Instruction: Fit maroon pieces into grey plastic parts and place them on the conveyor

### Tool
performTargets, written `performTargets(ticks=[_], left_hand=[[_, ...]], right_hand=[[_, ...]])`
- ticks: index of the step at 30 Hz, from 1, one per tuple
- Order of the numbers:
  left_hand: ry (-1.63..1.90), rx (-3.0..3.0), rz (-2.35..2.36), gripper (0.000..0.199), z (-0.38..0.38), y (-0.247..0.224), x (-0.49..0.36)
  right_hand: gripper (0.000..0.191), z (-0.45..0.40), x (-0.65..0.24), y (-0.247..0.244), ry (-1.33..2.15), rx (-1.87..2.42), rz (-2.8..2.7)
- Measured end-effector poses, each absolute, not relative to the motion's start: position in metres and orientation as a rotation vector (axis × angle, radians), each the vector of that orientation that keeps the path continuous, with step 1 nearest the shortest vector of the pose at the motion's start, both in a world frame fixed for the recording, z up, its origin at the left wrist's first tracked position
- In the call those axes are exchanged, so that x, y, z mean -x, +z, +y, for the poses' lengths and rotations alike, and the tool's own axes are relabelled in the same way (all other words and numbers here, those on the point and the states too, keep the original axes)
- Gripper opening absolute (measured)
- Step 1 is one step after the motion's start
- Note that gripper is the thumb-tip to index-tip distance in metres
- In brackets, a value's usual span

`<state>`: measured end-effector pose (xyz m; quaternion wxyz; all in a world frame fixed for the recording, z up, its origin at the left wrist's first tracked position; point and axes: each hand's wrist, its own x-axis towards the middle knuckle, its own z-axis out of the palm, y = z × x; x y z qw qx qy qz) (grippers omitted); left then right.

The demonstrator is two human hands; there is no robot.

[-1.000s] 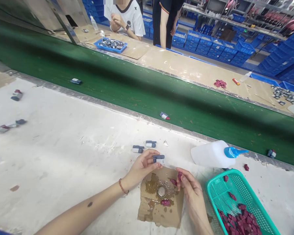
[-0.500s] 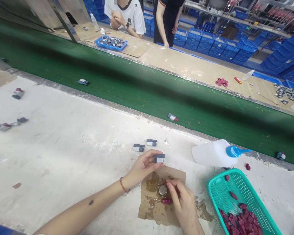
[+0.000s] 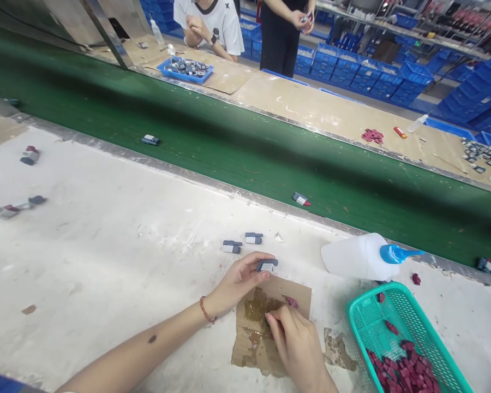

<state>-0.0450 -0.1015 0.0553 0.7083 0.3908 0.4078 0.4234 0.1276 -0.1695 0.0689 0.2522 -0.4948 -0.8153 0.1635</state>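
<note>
My left hand (image 3: 245, 275) pinches a small grey-blue toy-like plastic part (image 3: 267, 266) with a light grey block, just above the top edge of a cardboard piece (image 3: 245, 349). My right hand (image 3: 298, 338) is low over the cardboard, thumb and fingers closed at the metal bottle cap (image 3: 267, 319); only the cap's dark jagged edge shows. Wet amber liquid (image 3: 257, 307) lies left of those fingertips. Behind the right hand is a maroon piece (image 3: 291, 302); another bit of maroon is mostly covered by the fingers. Two similar grey-blue parts (image 3: 231, 247) rest beyond my left hand.
A white squeeze bottle (image 3: 352, 256) with blue nozzle lies on its side. A green basket (image 3: 409, 305) holds maroon pieces at right. Beyond runs a green conveyor belt (image 3: 213, 142) carrying several parts. Across it are a blue tray (image 3: 184, 79) and two people.
My right hand has moved left and down onto the bottle cap, uncovering a maroon piece behind it. The left hand has barely moved. Parts on the belt have shifted right.
</note>
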Motion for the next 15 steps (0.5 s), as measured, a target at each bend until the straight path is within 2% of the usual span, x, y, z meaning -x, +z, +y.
performTargets(ticks=[12, 15], left_hand=[[0.901, -0.913, 0.88, 0.042, -0.1008, 0.0632, 0.0449], [0.903, -0.942, 0.886, 0.043, -0.1018, 0.0628, 0.0456]], right_hand=[[0.032, -0.1686, -0.1243, 0.069, 0.299, 1.295, -2.228], [0.034, -0.1719, -0.1259, 0.0674, 0.387, 1.32, -2.182]])
